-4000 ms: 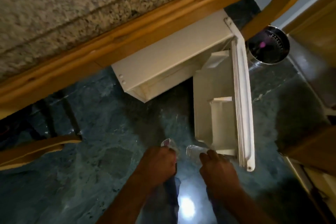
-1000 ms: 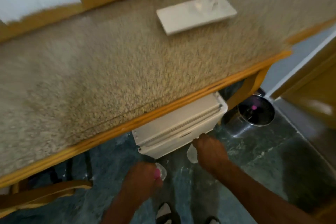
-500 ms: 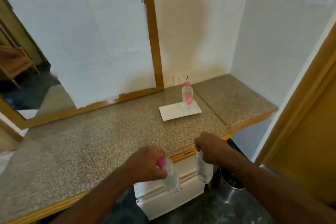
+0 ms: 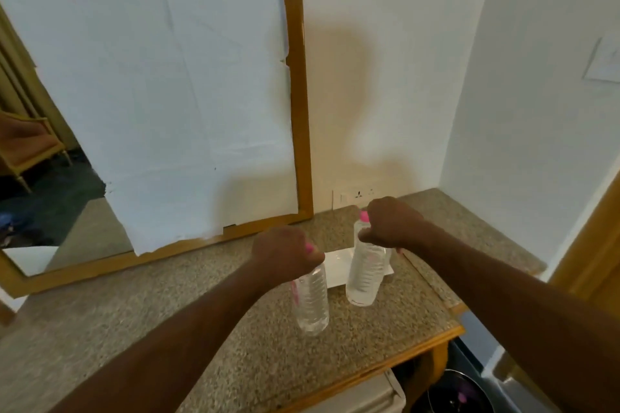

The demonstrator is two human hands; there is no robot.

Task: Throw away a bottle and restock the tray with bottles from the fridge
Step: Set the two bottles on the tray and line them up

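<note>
Hands are carrying two bottles over the granite surface [image 4: 174,339]: left hand [image 4: 285,253] is clenching the left bottle [image 4: 311,302] at its pink cap, right hand [image 4: 391,223] the right bottle [image 4: 365,271] likewise. Each is hanging below the fingers [image 4: 313,258], just short of the white tray [image 4: 337,266] (probably full, thin-walled, slippery; necks are giving the surest hold).

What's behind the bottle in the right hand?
The white tray lies behind that bottle, and a pink cap peeks out beside the right hand. Whatever carries that cap is covered.
</note>
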